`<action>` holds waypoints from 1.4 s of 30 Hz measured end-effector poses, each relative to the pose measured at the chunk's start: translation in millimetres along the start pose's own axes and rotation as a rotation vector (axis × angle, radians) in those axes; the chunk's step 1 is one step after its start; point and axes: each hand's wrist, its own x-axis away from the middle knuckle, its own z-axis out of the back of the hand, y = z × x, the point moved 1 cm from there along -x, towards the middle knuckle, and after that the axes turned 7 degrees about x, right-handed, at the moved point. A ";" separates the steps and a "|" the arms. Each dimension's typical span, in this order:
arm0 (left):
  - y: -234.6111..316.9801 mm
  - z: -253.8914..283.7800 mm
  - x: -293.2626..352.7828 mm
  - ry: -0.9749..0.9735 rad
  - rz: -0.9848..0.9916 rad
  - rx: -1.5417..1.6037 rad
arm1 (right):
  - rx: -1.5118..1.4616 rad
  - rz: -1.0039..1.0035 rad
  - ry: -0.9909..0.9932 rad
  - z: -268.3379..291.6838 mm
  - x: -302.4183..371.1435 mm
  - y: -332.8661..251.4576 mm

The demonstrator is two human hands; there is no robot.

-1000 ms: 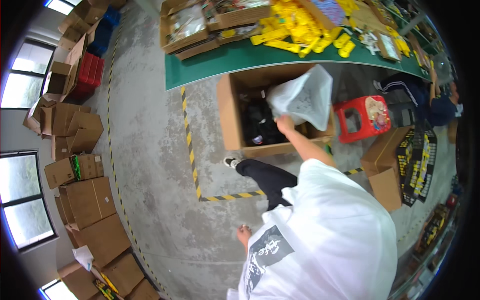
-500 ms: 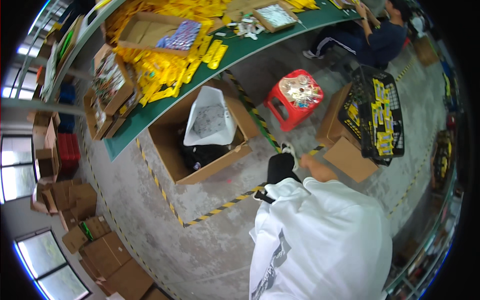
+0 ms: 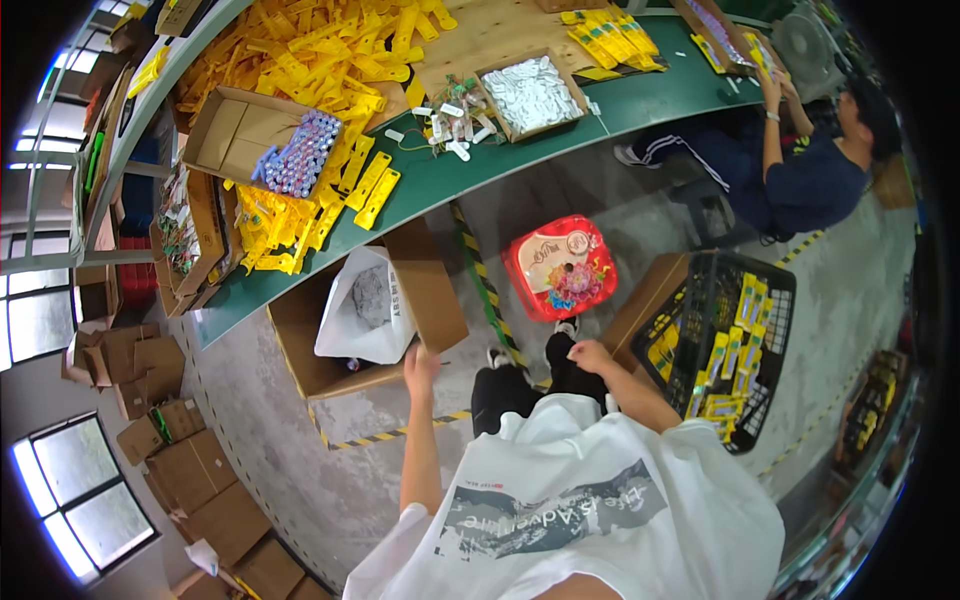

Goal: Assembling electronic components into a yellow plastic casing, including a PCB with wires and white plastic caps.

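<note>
Roomier leftward

Stands on floor (image 3: 340,500) open leftward, before bench (image 3: 640,100), with box (image 3: 435,300) near its edge, stool (image 3: 562,268) past a gap, white bag (image 3: 370,312) inside box. Has left hand (image 3: 421,370) by box rim, right hand (image 3: 591,356) curled; can't tell either grip.

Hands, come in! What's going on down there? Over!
Left hand beside open carton, contact unclear. Right hand near right leg. White bag in carton. Red stool ahead, possibly in the way.

Left forearm (image 3: 421,455) extended toward far side, left hand (image 3: 421,370) at its end, fingers partly curled; right forearm (image 3: 640,397) slanting far and left, right hand (image 3: 590,356) loosely curled; legs (image 3: 503,395) between
</note>
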 end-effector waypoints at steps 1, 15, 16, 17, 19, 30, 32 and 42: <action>55.2 -50.4 -12.6 -0.096 -0.070 -0.062 | -0.349 -0.156 -0.043 16.2 -5.3 -1.2; 180.8 -311.3 -253.6 0.045 -0.698 -0.854 | -0.621 -0.397 0.347 163.1 -35.4 -59.4; 182.1 -320.5 -270.9 0.014 -0.621 -0.902 | -0.780 -0.507 0.387 161.4 -30.9 -74.6; 177.0 -322.3 -273.4 0.020 -0.589 -0.946 | -0.767 -0.529 0.378 168.2 -32.2 -87.3; 169.0 -324.5 -284.9 0.031 -0.640 -0.919 | -0.613 -0.411 0.272 188.4 -53.0 -111.7; 258.7 -332.9 -302.0 -0.017 -0.567 -0.382 | -0.417 -0.061 0.100 244.4 -174.1 -237.9; 304.1 -336.5 -311.4 -0.113 -0.496 -0.301 | -0.537 -0.073 0.044 254.8 -193.5 -257.4; 296.2 -334.3 -321.8 -0.212 -0.445 -0.678 | 0.006 0.256 -0.326 204.0 -363.4 -174.3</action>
